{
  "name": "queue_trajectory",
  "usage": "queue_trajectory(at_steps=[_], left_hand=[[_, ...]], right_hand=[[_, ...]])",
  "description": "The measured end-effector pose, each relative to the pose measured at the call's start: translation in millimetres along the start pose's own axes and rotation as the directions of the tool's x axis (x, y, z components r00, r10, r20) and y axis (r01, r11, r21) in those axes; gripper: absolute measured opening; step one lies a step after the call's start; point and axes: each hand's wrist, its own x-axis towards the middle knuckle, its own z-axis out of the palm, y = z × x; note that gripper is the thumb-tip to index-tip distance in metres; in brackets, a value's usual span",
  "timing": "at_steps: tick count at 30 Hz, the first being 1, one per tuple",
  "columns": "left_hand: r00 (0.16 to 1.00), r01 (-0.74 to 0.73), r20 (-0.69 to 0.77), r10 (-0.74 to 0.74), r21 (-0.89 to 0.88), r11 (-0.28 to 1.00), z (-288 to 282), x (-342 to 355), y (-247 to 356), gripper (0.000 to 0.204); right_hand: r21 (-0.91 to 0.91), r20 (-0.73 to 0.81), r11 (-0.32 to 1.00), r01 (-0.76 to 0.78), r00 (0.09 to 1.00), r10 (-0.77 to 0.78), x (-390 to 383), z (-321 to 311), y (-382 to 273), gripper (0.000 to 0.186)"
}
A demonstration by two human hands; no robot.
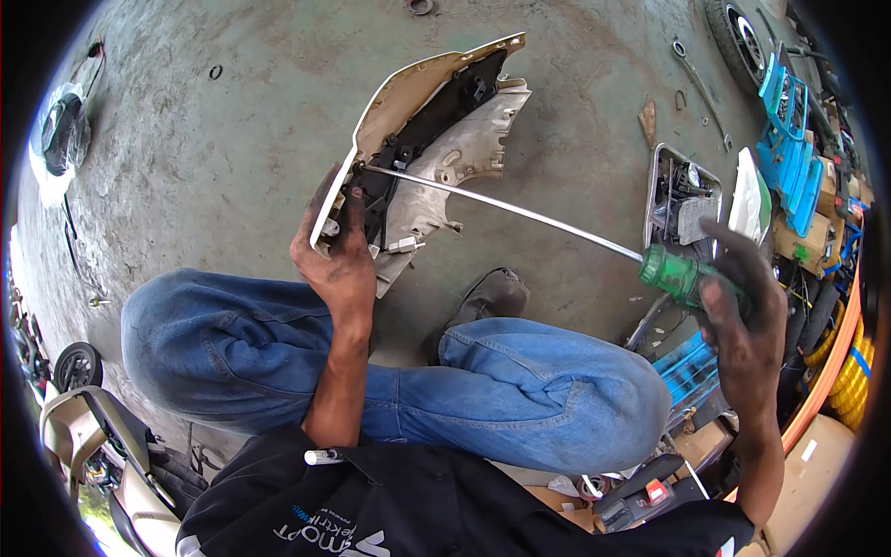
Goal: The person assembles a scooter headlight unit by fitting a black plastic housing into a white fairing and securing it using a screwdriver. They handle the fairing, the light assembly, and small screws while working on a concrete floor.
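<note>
My left hand (342, 255) grips the near end of a white and black plastic body panel (404, 116), its inner side with clips and ribs turned toward the right. Reaching in from the right, my right hand (747, 311) is closed round the green handle of a long screwdriver (548, 221), with the index finger lifted off the handle. The screwdriver's thin metal shaft runs left to the panel, and its tip meets the inner side close above my left fingers. The exact spot under the tip is too small to make out.
A metal tray (657, 190) with small parts lies on the floor at right, near a long wrench (701, 88). Beyond are a wheel (738, 32), blue plastic parts (789, 176) and cardboard boxes. Motorbike bodywork (79, 427) stands at lower left; a plastic bag (60, 139) lies far left.
</note>
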Motion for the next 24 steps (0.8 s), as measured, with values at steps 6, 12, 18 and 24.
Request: queue_trajectory(at_steps=[6,12,18,24], left_hand=[[0.999,0.028,0.015,-0.029,0.056,0.998,0.6,0.6,11.7,0.030],[0.999,0.046,0.012,-0.047,0.070,0.996,0.0,1.2,7.3,0.031],[1.000,0.014,0.014,-0.014,0.044,0.999,3.6,1.3,5.8,0.031],[0.998,-0.055,-0.014,0.056,0.063,0.996,-1.4,3.2,7.8,0.032]], right_hand=[[-0.602,0.381,0.251,0.758,0.549,-0.744,-1.9,-42.4,35.7,0.048],[-0.297,-0.018,0.880,0.371,0.919,-0.393,4.3,-16.0,20.7,0.062],[-0.533,0.256,0.376,0.758,0.568,-0.783,3.6,-26.2,16.9,0.054],[-0.400,0.086,0.570,0.718,0.649,-0.756,10.0,-22.6,18.1,0.044]])
